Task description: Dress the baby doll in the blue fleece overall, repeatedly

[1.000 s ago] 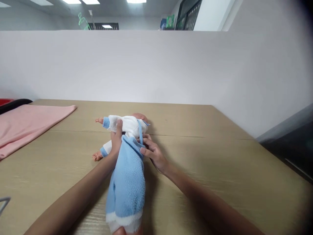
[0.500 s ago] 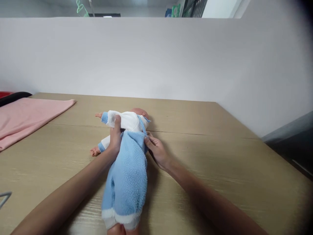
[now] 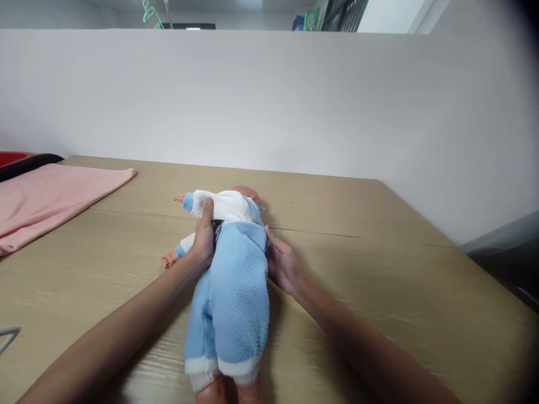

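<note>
A baby doll [image 3: 229, 206] lies on the table with its head away from me and its legs toward me. It wears a white fleece top with blue cuffs and fleecy light-blue trousers [image 3: 238, 280] with white hems. My left hand [image 3: 205, 238] grips the doll's left-hand side by the chest and sleeve, thumb up over the white top. On the opposite side my right hand [image 3: 284, 258] holds the doll at the trouser waist, its fingers partly hidden behind the body. A thin blue cord [image 3: 255, 211] hangs by the doll's neck.
Folded pink cloth [image 3: 54, 196] lies on the wooden table [image 3: 357, 280] at the left, beside a black-and-red object [image 3: 31, 163]. A grey bent piece [image 3: 9, 336] shows at the lower left edge. A white partition [image 3: 236, 101] stands behind the table.
The doll has turned a little, and its blue trousers and legs now sit farther right. My right hand has shifted from pinching the waistband to lying along the doll's side.
</note>
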Tool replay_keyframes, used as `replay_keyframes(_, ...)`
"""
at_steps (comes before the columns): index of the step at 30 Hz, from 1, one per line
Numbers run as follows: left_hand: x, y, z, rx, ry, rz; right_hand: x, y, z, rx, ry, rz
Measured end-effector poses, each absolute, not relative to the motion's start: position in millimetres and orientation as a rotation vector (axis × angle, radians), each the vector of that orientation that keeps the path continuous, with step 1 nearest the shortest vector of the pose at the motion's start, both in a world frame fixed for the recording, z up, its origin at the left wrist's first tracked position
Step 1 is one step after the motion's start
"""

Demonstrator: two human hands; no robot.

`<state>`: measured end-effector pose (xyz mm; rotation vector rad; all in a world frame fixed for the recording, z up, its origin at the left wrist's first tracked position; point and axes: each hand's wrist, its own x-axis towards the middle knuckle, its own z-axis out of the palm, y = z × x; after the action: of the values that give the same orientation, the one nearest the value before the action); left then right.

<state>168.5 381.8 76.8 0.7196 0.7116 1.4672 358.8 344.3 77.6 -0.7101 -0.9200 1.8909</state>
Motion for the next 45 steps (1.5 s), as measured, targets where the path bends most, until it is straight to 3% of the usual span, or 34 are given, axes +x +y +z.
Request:
replay_keyframes(9, 170.6, 383.7, 80.0, 0.634, 0.670, 1.475, 364.0, 352.7, 73.1, -0.865, -1.053, 1.754)
replay_keyframes(17, 174.5, 378.4, 86.7, 0.695, 0.648, 1.472, 370.8, 345.2, 117.4, -0.944, -1.739, 0.684)
replay_keyframes(23, 180.7, 371.5, 88.4, 0.844, 0.771, 1.513, 372.6, 338.7, 155.1, -1.152, -2.119, 0.469)
replay_keyframes(26, 183.0, 368.6, 88.5, 0.864, 0.780, 1.499, 371.5, 343.9, 162.7, -1.240, -2.174, 0.611)
replay_keyframes(29, 182.4, 368.0, 88.7, 0.823, 0.794, 1.499, 364.8, 353.5, 163.8, -1.096, -2.053, 1.009)
replay_keyframes(32, 177.6, 371.4, 87.3, 0.764, 0.757, 1.444, 355.4, 364.4, 156.3, -0.921, -1.859, 1.202)
replay_keyframes(41, 160.3, 384.2, 72.6, 0.556, 0.740, 1.410, 330.4, 352.3, 103.2, -0.902, -1.271, 1.058)
replay_keyframes(45, 158.0, 379.1, 73.5, 0.594, 0.739, 1.423, 333.6, 328.4, 75.6, -0.929, -1.213, 1.174)
